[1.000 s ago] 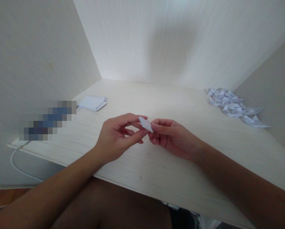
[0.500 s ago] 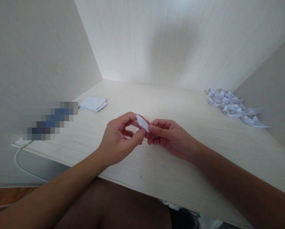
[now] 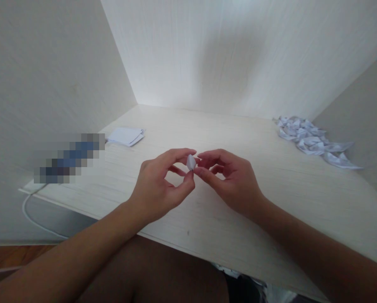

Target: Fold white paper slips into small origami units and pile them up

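Observation:
A small folded piece of white paper (image 3: 191,162) is held up between my two hands, above the middle of the table. My left hand (image 3: 163,181) pinches its lower tip with the thumb, while the index finger arches over its top. From the other side, my right hand (image 3: 231,176) has its thumb and fingertips on the paper's right edge. The fingers curled behind the paper are partly hidden. At the left back of the table lies a small stack of white paper sheets (image 3: 125,136). A pile of folded white paper pieces (image 3: 311,141) sits at the far right.
The white tabletop (image 3: 182,126) is bounded by a back wall (image 3: 175,54) and side walls. At the left edge is a blurred-out object (image 3: 70,160), with a pale cable (image 3: 25,210) hanging below it. My legs are under the front edge.
The folded paper has turned from a slanted diamond to a narrower, upright shape. My right hand has shifted its grip, its fingers now more arched. The paper stack and pile stay put.

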`<state>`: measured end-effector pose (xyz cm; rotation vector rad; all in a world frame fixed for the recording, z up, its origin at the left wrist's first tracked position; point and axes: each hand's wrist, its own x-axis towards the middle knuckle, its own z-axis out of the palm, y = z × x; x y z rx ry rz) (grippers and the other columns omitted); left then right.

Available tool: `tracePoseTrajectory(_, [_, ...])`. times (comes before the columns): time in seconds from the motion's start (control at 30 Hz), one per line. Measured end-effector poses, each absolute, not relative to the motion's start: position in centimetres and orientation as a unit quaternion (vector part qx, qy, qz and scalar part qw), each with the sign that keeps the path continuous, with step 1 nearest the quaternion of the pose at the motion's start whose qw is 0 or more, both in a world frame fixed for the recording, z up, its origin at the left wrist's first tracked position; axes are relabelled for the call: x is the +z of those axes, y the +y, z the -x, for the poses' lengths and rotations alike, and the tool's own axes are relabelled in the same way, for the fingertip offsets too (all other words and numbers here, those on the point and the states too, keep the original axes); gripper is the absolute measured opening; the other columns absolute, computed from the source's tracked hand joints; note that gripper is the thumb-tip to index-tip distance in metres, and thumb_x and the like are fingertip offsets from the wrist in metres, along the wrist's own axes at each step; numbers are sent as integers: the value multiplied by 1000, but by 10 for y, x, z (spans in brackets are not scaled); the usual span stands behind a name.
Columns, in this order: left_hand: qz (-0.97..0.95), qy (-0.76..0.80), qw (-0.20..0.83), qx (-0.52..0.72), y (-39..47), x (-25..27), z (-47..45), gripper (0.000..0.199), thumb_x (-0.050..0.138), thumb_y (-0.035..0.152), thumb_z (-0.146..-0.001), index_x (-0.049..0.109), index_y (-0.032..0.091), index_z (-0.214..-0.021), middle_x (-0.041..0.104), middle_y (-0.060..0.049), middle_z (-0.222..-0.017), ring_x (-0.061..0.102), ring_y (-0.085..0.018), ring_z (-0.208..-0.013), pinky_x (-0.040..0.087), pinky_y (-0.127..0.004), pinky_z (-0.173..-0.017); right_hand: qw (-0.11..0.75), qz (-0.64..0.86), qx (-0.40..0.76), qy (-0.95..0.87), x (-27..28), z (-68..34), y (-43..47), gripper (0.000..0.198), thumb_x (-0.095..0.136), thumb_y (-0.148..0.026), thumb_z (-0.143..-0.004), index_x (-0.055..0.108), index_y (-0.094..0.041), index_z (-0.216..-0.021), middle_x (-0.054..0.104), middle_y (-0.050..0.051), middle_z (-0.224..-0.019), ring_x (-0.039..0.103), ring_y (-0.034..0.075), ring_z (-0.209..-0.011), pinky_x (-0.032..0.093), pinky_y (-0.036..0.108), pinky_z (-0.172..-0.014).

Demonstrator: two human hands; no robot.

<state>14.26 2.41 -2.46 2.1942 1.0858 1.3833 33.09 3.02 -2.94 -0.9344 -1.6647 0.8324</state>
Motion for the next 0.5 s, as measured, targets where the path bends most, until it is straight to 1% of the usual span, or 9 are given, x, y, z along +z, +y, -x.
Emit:
tracePoseTrajectory(0.1, [-785,387,112,471,23,-23,-142,39,71,10,-80,68,20,-117,79,-2,-107,77,-12,-74,55,-11,-48,496,363,196,-764,-27,-333,27,12,73,-21,-90,73,-19,-102,77,3,-92,69,13,-74,57,26,-66])
tracePoseTrajectory(0.13, [-787,386,104,471,23,-22,-142,38,71,10,-80,68,20,-116,79,-2,-105,77,-12,-74,55,-11,-49,489,349,158,-783,-27,-334,27,12,72,-18,-91,73,-20,-103,77,3,-93,70,13,-75,58,26,-67])
tracePoseTrajectory(0.2, [-791,380,94,471,23,-22,-142,36,72,10,-80,69,19,-114,80,-1,-101,77,-11,-74,58,-12,-55,480,324,107,-808,-26,-335,27,13,70,-16,-92,72,-20,-104,77,3,-93,70,13,-75,59,26,-69])
tracePoseTrajectory(0.27, [-795,379,86,465,22,-22,-142,36,72,9,-80,69,18,-114,80,-1,-102,77,-10,-74,60,-12,-60,477,311,72,-819,-27,-336,27,14,70,-16,-92,71,-19,-106,77,3,-94,71,13,-77,59,26,-70])
tracePoseTrajectory(0.4, [-791,389,83,464,20,-22,-144,41,71,6,-78,68,18,-117,80,0,-105,76,-9,-76,60,-12,-64,460,322,18,-827,-28,-336,27,16,67,-13,-93,70,-16,-108,77,6,-96,73,16,-84,59,28,-74])
tracePoseTrajectory(0.5, [-786,389,100,470,18,-21,-145,40,71,7,-79,68,20,-117,79,2,-105,76,-9,-79,62,-15,-72,470,330,31,-818,-27,-335,27,17,67,-11,-91,70,-15,-107,77,5,-93,72,15,-80,58,27,-72])
